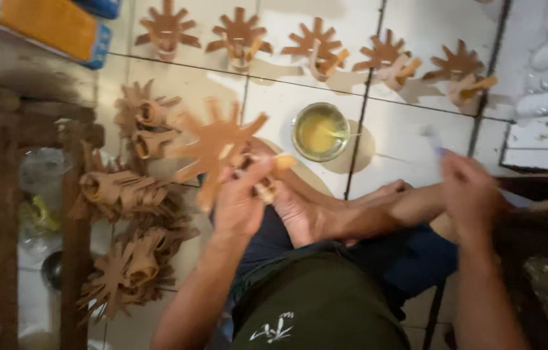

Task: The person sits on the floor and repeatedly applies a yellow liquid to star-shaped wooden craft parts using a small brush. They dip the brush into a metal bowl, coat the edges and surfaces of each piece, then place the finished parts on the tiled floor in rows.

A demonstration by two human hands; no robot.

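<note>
While the left hand (pixel 241 198) pinches the brown star-shaped cutout (pixel 217 148) near its centre, fingers closed on it and on a pale strip (pixel 278 162) at its base, the piece sits tilted just above the person's crossed feet (pixel 326 214). The right hand (pixel 471 191) is off to the side, well apart from the cutout, fingers curled round what looks like a thin brush or stick (pixel 433 139); the motion blur hides exactly how tight that grip is.

To do this step well, I judge the left hand should keep the cutout steady and turned so the joint faces up, with the fingertips clear of the spot to be coated. The small glass bowl of yellowish glue (pixel 320 131) stands on the tiled floor (pixel 416 123) just beyond both hands, between them, so a short dip is enough; loading the tool lightly would avoid drips on the feet. Unfinished cutouts (pixel 125 194) lie heaped beside the left hand, and a row of finished pieces (pixel 316 45) stands farther out, beyond the bowl, where a careless reach could knock them.
</note>
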